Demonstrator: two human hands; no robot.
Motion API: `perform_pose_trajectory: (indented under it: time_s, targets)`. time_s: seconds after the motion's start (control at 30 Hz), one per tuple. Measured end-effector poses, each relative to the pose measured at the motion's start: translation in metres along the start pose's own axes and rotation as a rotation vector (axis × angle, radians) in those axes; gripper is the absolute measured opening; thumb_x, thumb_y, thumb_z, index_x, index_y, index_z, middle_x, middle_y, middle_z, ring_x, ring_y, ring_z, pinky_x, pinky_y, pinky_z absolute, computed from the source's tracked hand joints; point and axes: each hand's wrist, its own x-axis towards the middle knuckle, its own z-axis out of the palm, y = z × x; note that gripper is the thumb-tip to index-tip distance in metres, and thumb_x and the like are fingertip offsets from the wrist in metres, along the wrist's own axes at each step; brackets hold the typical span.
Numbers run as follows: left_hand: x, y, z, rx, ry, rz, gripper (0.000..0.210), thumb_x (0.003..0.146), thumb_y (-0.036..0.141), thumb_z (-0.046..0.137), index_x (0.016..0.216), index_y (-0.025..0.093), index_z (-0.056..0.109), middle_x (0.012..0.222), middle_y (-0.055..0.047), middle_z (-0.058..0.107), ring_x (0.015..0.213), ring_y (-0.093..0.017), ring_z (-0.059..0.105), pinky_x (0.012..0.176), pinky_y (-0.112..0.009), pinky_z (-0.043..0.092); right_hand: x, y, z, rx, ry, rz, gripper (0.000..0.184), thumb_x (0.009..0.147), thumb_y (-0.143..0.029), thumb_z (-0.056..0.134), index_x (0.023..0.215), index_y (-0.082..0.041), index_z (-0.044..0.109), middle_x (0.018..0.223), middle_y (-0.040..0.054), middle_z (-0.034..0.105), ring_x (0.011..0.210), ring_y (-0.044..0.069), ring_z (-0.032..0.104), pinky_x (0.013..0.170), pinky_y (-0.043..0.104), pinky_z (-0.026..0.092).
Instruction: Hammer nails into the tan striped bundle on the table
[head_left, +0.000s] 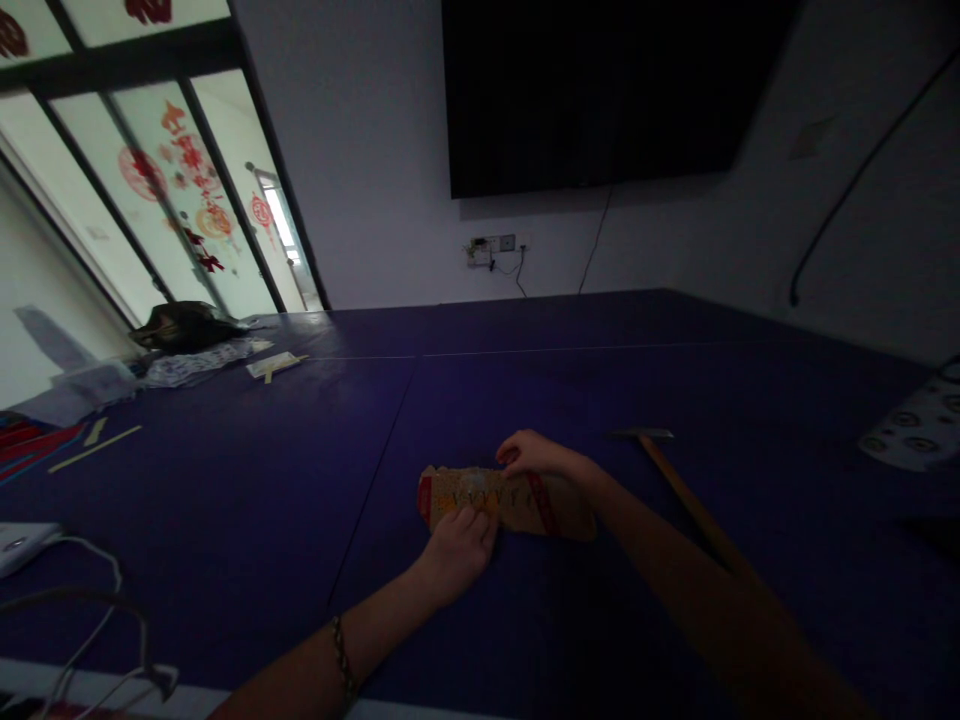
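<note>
A torn piece of brown cardboard (566,508) with red bands lies flat on the purple tabletop. Several thin dark marks or slim pieces run in a row across its middle; they are too small to name. My left hand (459,550) rests on the cardboard's near edge, fingers curled down against it. Over the far edge is my right hand (536,455), its thumb and fingers bent close together; whatever may be between the tips is too small to make out. To the right, a hammer (686,495) with a wooden handle lies partly behind my right forearm.
A white device (26,545) with cables sits at the near left. Farther back are red strips (34,450), plastic wrapping (199,362) and a dark bag (184,325). A pale patterned object (911,430) stands at the right. Behind the table hangs a screen (600,95).
</note>
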Motion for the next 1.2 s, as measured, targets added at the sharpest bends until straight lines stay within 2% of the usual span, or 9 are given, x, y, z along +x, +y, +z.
perform_pose_trajectory:
  time_s: [0.17,0.3,0.47,0.6,0.73,0.8,1.0,1.2]
  targets:
    - [0.010,-0.001,0.006,-0.016,-0.150,-0.060,0.013,0.084,0.011,0.050,0.092,0.010,0.061,0.074,-0.006,0.063,0.072,-0.019,0.058,0.060,-0.030,0.047,0.014,0.002,0.007,-0.117,-0.169,0.031,0.017,0.080,-0.020,0.063,0.095,-0.012,0.062,0.095,0.0038,0.067,0.085,0.017,0.064,0.077,0.037,0.052]
    - [0.013,-0.001,0.007,-0.036,-0.202,-0.056,0.010,0.083,0.010,0.052,0.084,0.010,0.062,0.072,-0.006,0.062,0.075,-0.020,0.058,0.060,-0.029,0.047,0.015,0.004,0.010,-0.181,-0.197,0.036,0.018,0.080,-0.022,0.063,0.096,-0.013,0.062,0.099,0.0040,0.065,0.089,0.018,0.062,0.079,0.039,0.051]
    - [0.014,0.001,0.012,-0.057,-0.194,-0.062,0.012,0.083,0.009,0.052,0.079,0.010,0.064,0.069,-0.007,0.063,0.075,-0.020,0.059,0.061,-0.030,0.048,0.012,0.003,0.013,-0.224,-0.186,0.059,0.020,0.081,-0.024,0.061,0.099,-0.014,0.061,0.102,0.0046,0.064,0.091,0.019,0.061,0.080,0.039,0.050]
    - [0.013,0.000,0.022,-0.068,-0.190,-0.063,0.019,0.085,0.007,0.047,0.080,0.010,0.065,0.074,-0.008,0.066,0.077,-0.020,0.060,0.063,-0.030,0.048,0.007,0.001,0.014,-0.250,-0.151,0.113,0.019,0.082,-0.026,0.061,0.096,-0.014,0.061,0.100,0.0039,0.064,0.090,0.018,0.061,0.079,0.038,0.050]
    - [0.013,-0.011,0.029,-0.074,-0.160,-0.043,0.026,0.087,0.005,0.039,0.093,0.010,0.064,0.085,-0.009,0.068,0.083,-0.019,0.060,0.075,-0.031,0.047,-0.002,0.004,0.018,-0.265,-0.094,0.206,0.016,0.083,-0.028,0.059,0.091,-0.014,0.062,0.099,0.0036,0.064,0.089,0.018,0.061,0.079,0.037,0.050]
    - [0.013,-0.019,0.031,-0.082,-0.126,0.001,0.028,0.088,0.007,0.036,0.095,0.010,0.063,0.082,-0.008,0.067,0.082,-0.018,0.060,0.078,-0.030,0.046,-0.008,0.006,0.021,-0.265,-0.057,0.265,0.017,0.083,-0.029,0.058,0.091,-0.015,0.062,0.097,0.0034,0.064,0.088,0.018,0.061,0.078,0.037,0.050]
    - [0.027,-0.040,0.032,-0.111,-0.089,0.127,0.027,0.090,0.015,0.036,0.080,0.014,0.062,0.063,-0.004,0.061,0.063,-0.014,0.057,0.059,-0.025,0.043,-0.038,0.013,0.032,-0.257,0.082,0.466,0.023,0.083,-0.032,0.058,0.098,-0.014,0.060,0.101,0.0055,0.064,0.090,0.018,0.061,0.077,0.037,0.051]
    - [0.067,-0.038,0.033,-0.147,-0.104,0.259,0.025,0.089,0.020,0.039,0.076,0.015,0.060,0.063,-0.003,0.061,0.061,-0.014,0.057,0.054,-0.022,0.040,-0.073,0.018,0.033,-0.234,0.213,0.617,0.026,0.082,-0.033,0.059,0.098,-0.013,0.060,0.101,0.0078,0.065,0.091,0.019,0.062,0.076,0.036,0.051]
